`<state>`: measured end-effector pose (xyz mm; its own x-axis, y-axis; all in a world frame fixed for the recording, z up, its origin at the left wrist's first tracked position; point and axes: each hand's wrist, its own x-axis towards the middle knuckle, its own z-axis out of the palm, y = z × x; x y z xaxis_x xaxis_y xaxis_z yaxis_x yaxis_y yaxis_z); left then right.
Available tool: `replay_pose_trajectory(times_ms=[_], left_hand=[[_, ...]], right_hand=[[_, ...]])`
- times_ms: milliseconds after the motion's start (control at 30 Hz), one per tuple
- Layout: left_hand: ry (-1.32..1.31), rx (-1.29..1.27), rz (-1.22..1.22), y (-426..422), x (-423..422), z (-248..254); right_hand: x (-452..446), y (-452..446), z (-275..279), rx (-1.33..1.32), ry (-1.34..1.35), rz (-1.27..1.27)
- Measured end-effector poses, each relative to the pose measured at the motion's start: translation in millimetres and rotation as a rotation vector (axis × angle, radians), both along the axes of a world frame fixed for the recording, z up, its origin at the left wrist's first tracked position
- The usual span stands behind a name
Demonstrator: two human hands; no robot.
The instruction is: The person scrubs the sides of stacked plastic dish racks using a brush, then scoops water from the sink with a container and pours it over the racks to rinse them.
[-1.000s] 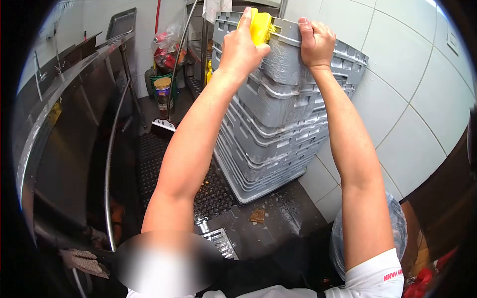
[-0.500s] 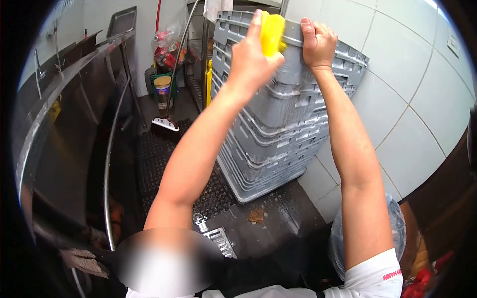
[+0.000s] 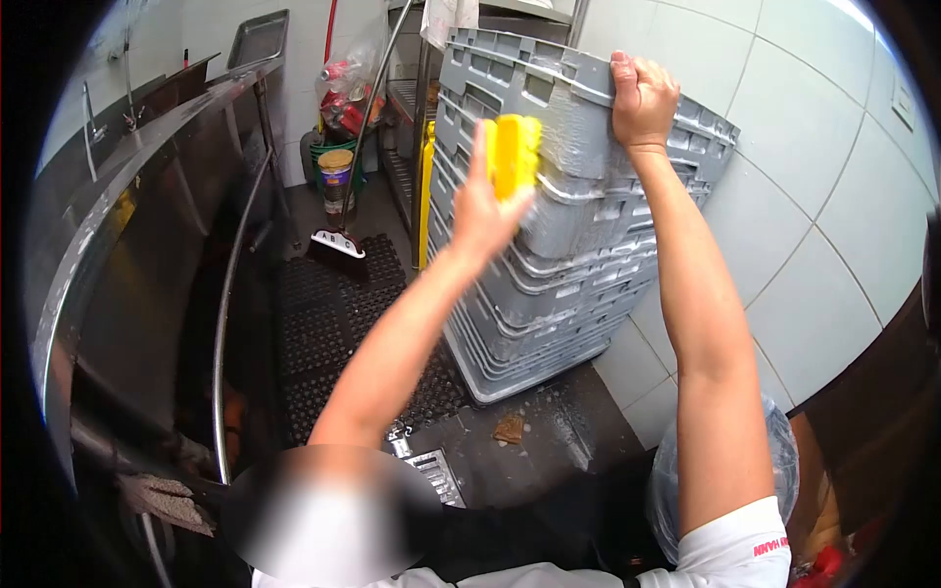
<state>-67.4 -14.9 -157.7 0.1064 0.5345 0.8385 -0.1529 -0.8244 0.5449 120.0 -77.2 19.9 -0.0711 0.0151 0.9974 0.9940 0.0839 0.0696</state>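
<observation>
My left hand (image 3: 480,211) is wrapped around a yellow scrub brush (image 3: 508,157), whose bristles face the near corner of the stack. Wet, soapy-looking streaks run down the grey plastic crates (image 3: 573,132), which stand nested in a tall pile. Whether the bristles touch the plastic is hard to tell. Higher up and to the right, my right hand (image 3: 644,103) grips the top crate's rim, fingers folded over the edge.
A white tiled wall (image 3: 774,245) rises close behind the crates. On the left runs a steel sink counter (image 3: 147,186). A broom (image 3: 338,245) stands on the floor near a black rubber mat (image 3: 319,343). A floor drain (image 3: 436,475) and a brown scrap (image 3: 509,428) lie below.
My left hand has swept down with the scrub brush from the top rim to the crate's upper side. My right hand keeps its grip on the rim. The view has shifted slightly.
</observation>
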Motion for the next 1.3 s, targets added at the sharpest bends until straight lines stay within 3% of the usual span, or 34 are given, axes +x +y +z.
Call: replay_pose_trajectory(times_ms=[67,200,233,333,367,433,500,533,600,733,767,833,867,900,967,1067,1167,1233,1300], left_hand=[[0.025,-0.026,0.005,-29.9,-2.8,-14.2],[0.084,-0.225,0.155,36.6,-0.2,-2.0],[0.077,-0.253,0.085,44.3,-1.3,-5.3],[0.023,-0.129,-0.058,-16.2,-2.8,-21.8],[0.026,-0.017,0.033,-39.8,-4.6,-31.5],[-0.009,-0.087,-0.049,-41.8,-4.1,-42.3],[0.112,-0.33,-0.071,-11.5,-14.2,-23.9],[0.088,-0.223,0.034,24.6,-4.4,-30.5],[0.053,-0.252,0.021,40.6,-1.4,-26.5],[0.079,-0.16,-0.148,-34.8,-13.5,-43.4],[0.004,-0.001,-0.052,-47.3,-5.6,-57.6],[0.052,-0.131,0.03,-37.1,-8.8,-51.7],[0.098,-0.451,-0.099,-16.4,-10.3,-41.0],[0.145,-0.441,0.033,3.1,-14.7,-30.1],[0.115,-0.487,-0.03,19.8,-15.6,-38.0],[0.122,-0.065,0.045,-33.4,-12.2,-61.4],[0.214,-0.271,0.025,-8.2,-21.7,-36.8],[0.266,-0.193,0.115,22.6,-20.1,-16.6],[0.333,-0.23,0.039,12.0,-26.3,-6.9]], right_hand=[[1.6,2.6,0.2,0.031,-0.007,0.019],[-0.1,0.7,-0.2,0.05,-0.049,-0.009],[-1.6,0.5,0.2,0.063,-0.062,-0.015],[-5.3,-1.9,2.6,0.031,-0.021,0.071],[-7.4,-2.5,-0.3,0.035,-0.013,0.11],[-6.5,-1.9,-3.9,0.009,0.017,0.078],[3.6,-1.0,1.2,-0.058,0.038,0.007],[4.9,0.2,0.9,-0.039,0.007,0.012],[0.1,0.0,1.3,-0.007,0.006,0.03],[7.7,-0.1,0.9,-0.069,0.048,-0.023],[3.5,-0.3,0.5,-0.028,0.02,0.042],[-10.7,-2.6,-2.9,0.034,-0.038,0.167],[-10.8,-6.0,-2.1,-0.021,-0.004,0.081],[-10.6,-7.1,-4.1,-0.012,-0.025,0.098],[-11.0,-5.4,-0.8,0.022,-0.08,0.142],[1.8,-3.6,-2.5,-0.134,0.135,0.053],[-8.2,-6.2,-8.9,-0.097,0.097,0.117],[-9.9,-5.1,-2.5,-0.042,0.045,0.159],[-7.0,-1.3,-3.0,0.0,-0.021,0.19]])
